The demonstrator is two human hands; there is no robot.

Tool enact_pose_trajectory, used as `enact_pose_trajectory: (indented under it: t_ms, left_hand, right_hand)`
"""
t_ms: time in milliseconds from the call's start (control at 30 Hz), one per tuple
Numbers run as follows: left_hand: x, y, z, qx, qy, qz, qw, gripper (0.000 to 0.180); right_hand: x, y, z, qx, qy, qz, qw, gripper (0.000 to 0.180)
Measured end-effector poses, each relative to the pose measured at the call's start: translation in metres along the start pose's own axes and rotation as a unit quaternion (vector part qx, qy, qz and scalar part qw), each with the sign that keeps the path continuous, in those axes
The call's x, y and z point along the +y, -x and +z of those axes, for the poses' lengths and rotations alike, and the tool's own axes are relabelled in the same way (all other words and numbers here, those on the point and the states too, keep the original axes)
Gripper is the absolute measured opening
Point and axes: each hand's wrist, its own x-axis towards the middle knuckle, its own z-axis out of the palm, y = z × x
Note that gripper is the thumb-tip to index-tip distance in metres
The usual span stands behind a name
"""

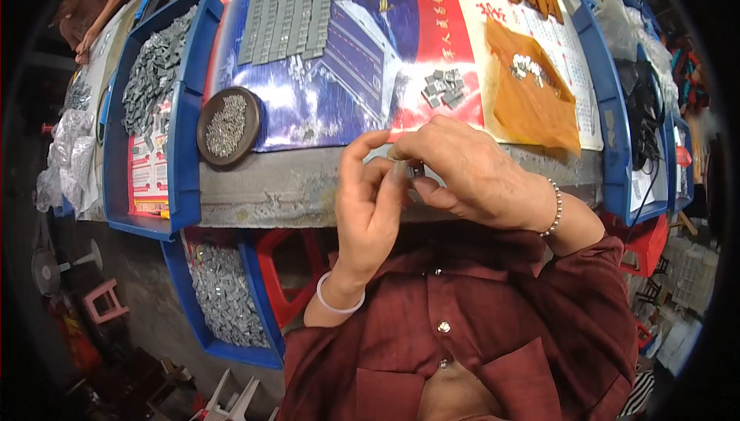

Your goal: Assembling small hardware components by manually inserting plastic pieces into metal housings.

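Left hand point(372, 205) and right hand point(470, 174) meet above table edge point(293, 186), fingertips pinching small dark part point(417, 168) between them. Round dish of small metal pieces point(228, 126) left; grey parts pile point(444, 87) just beyond hands; blue tray point(189, 105) far left.

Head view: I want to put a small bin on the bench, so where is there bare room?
Bare patches: the grey front edge of the bench, between the round dish of screws and the hands, and the blue poster between the rows of grey parts and the small loose pile. Crowded: the orange sheet and the blue trays at both ends.
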Motion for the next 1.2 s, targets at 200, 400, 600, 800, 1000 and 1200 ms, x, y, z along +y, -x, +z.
enact_pose_trajectory:
  t_ms: [200,400,600,800,1000,1200]
  left_hand:
    - [0.002,0.006,0.014,0.022,0.034,-0.041,0.998,0.035]
    - [0.002,0.012,0.024,0.035,-0.055,-0.016,0.998,0.036]
    - [-0.004,0.015,0.036,0.014,-0.133,0.028,0.991,0.036]
    - [0.001,0.013,0.047,-0.001,-0.003,-0.067,0.998,0.029]
    - [0.001,0.009,0.059,-0.016,0.073,-0.133,0.988,0.027]
    - [-0.003,0.01,0.06,-0.023,0.013,-0.153,0.988,0.026]
  right_hand:
    - [0.001,0.018,-0.006,0.008,-0.098,0.08,0.992,0.041]
    - [0.008,0.049,-0.002,0.093,-0.307,0.236,0.917,0.025]
    - [0.003,0.062,0.009,0.123,-0.394,0.28,0.867,0.02]
    - [0.006,0.07,0.003,0.156,-0.081,0.056,0.983,0.021]
    - [0.013,0.086,-0.011,0.133,-0.007,-0.007,0.991,0.024]
    - [0.032,0.109,-0.057,0.231,0.023,0.22,0.947,0.017]
